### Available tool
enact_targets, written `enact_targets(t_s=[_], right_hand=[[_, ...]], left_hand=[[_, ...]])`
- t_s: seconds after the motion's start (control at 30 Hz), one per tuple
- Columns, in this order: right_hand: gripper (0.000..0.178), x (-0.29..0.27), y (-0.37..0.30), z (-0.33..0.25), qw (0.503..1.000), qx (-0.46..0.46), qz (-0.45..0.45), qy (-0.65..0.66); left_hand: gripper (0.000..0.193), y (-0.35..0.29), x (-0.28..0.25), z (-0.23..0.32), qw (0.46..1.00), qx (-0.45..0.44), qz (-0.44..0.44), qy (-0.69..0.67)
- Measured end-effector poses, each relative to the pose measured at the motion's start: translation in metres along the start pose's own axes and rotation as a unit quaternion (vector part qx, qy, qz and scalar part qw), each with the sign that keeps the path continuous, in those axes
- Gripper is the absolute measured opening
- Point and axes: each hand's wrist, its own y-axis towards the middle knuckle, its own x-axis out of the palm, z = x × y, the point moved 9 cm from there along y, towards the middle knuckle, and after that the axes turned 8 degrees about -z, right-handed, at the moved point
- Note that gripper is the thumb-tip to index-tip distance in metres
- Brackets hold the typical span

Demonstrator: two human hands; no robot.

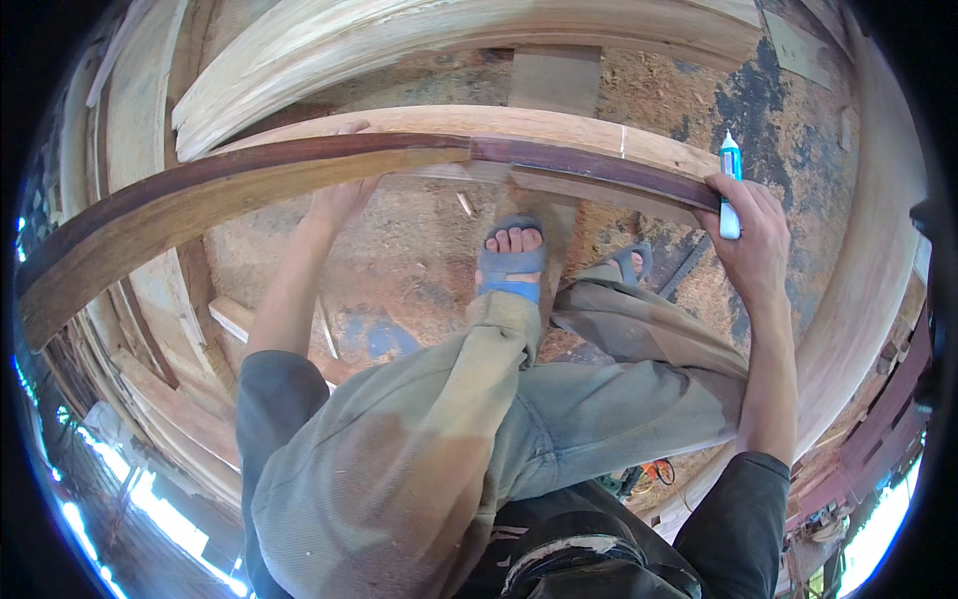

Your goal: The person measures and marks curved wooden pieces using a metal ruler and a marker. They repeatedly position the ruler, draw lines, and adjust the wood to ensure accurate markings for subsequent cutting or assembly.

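Observation:
A long wooden strip (239, 165), dark reddish-brown on top and yellowish on its near side, crosses in front of me. Around its left half wraps my left hand (344, 198), with fingertips showing over the far edge. My right hand (753, 235) grips the strip's right end and also keeps a slim white and blue glue bottle (730, 190) against it, nozzle up. A seam shows across the strip near its middle. Just beyond lies a paler curved board (559, 125) with a thin light line across it near the right; whether it touches the strip I cannot tell.
A large pale curved beam (419, 40) lies farther off, and another curved timber (858, 260) runs down the right. Planks (140, 150) are stacked at the left. Sawdust covers the floor (429, 260) around my sandalled feet (514, 250). An orange cord (659, 469) lies near my right thigh.

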Motion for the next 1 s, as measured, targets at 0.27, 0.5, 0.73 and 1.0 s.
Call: enact_targets(t_s=[0.27, 0.5, 0.73, 1.0], right_hand=[[0.043, -0.001, -0.001, 0.004, 1.000, 0.005, -0.027, 0.007], [0.046, -0.006, 0.003, -0.003, 1.000, -0.026, 0.003, -0.015], [0.046, -0.005, 0.003, -0.005, 0.999, -0.042, -0.005, -0.028], [0.047, -0.004, 0.002, -0.004, 0.999, -0.033, -0.006, -0.030]], left_hand=[[0.052, 0.004, -0.001, 0.007, 0.999, -0.016, 0.008, 0.036], [0.052, 0.007, -0.010, 0.016, 0.999, 0.023, 0.011, 0.028], [0.050, 0.007, -0.011, 0.019, 0.997, 0.016, 0.017, 0.073], [0.051, 0.004, -0.005, 0.010, 0.998, -0.002, -0.004, 0.060]])
